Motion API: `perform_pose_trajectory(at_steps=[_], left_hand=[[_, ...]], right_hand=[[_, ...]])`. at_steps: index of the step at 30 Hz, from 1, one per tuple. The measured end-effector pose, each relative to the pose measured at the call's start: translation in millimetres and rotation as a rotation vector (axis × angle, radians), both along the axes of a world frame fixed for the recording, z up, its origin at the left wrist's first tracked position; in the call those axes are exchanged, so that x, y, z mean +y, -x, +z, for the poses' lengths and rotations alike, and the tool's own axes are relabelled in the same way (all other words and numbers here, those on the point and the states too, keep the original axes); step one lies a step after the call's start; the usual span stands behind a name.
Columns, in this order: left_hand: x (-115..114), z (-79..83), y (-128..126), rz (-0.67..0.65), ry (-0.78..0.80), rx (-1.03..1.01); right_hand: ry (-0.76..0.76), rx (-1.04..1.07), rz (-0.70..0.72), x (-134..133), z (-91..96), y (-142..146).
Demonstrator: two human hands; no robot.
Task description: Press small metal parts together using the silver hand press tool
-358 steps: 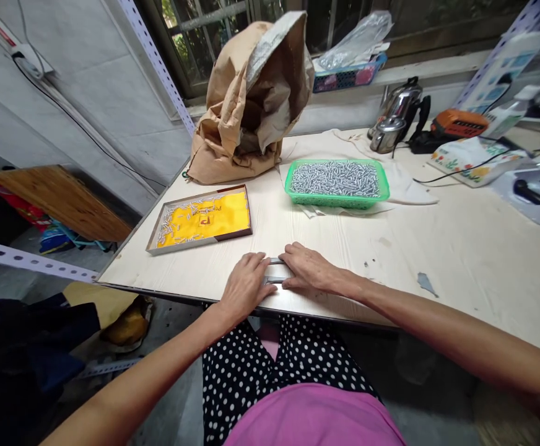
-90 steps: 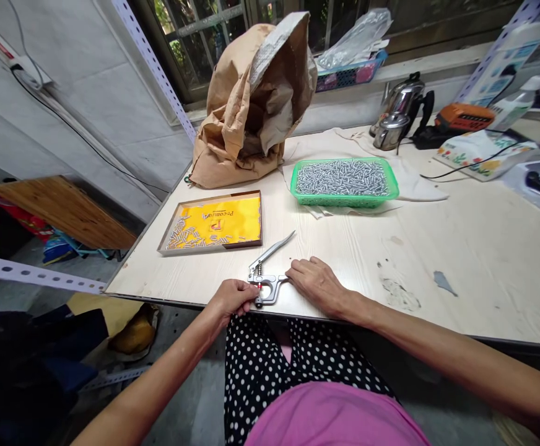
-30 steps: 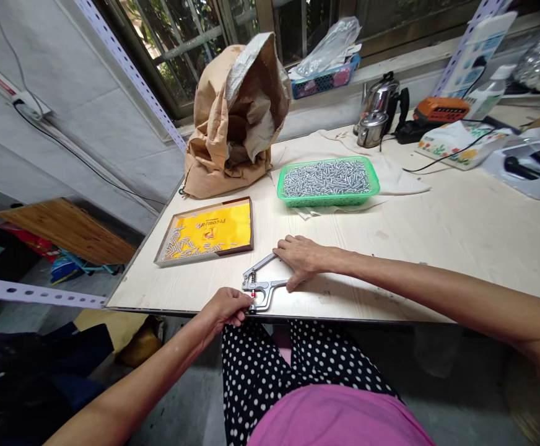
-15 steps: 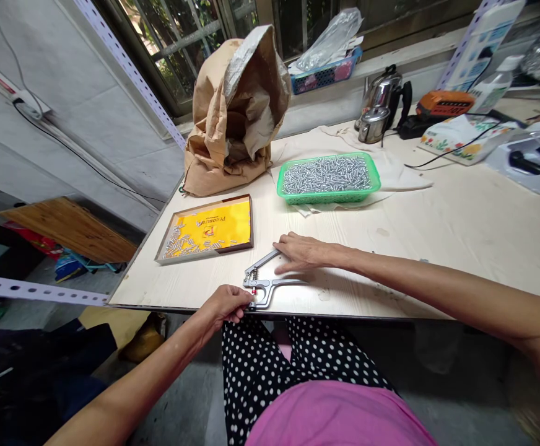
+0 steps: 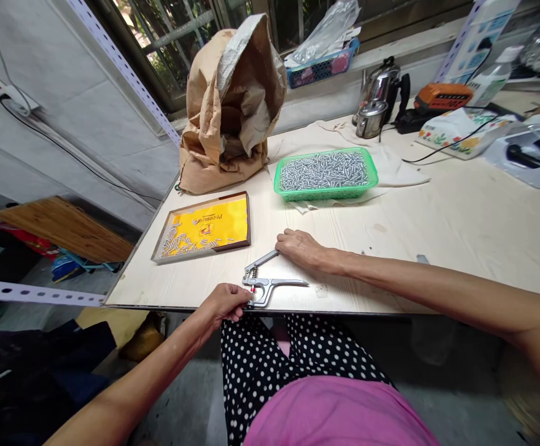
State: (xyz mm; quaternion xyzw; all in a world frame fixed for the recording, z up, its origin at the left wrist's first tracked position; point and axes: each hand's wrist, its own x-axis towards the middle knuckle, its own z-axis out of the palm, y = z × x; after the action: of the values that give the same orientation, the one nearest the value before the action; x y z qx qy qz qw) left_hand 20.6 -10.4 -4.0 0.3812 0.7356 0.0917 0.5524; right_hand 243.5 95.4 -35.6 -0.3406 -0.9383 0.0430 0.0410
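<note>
Head view: I see my left hand (image 5: 223,302) with fingers pinched on the head of the pliers (image 5: 265,282) at the near edge of the counter (image 5: 437,223); my right hand (image 5: 300,248) lies open, fingers resting on the upper handle.

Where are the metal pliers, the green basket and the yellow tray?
pliers (image 5: 283,283): head view, on the lower handle.
green basket (image 5: 326,193): head view, on its front wall.
yellow tray (image 5: 226,228): head view, on bare yellow lining.
</note>
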Motion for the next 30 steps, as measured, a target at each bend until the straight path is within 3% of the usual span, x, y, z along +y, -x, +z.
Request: perform_pose_trajectory(at_steps=[6, 13, 20, 25, 27, 30], left_hand=[[0, -0.7, 0, 0.005, -0.003, -0.010], [3, -4.1, -1, -0.044, 0.002, -0.022], [3, -4.8, -2, -0.044, 0.002, -0.009], [1, -4.0, -1, -0.080, 0.008, 0.021], [-4, -3.4, -2, -0.145, -0.076, 0.137], [-15, -2.4, -5, -0.338, -0.505, 0.433]], right_hand=[[0.128, 0.089, 0.025, -24, 9.0, -3], [0.177, 0.214, 0.106, -48, -1.0, 0], [0.178, 0.084, -0.215, -70, 9.8, -18], [0.153, 0.065, -0.275, -81, 16.1, -24], [0.160, 0.088, -0.238, -80, 16.9, -22], [0.170, 0.138, -0.190, -75, 14.3, -17]])
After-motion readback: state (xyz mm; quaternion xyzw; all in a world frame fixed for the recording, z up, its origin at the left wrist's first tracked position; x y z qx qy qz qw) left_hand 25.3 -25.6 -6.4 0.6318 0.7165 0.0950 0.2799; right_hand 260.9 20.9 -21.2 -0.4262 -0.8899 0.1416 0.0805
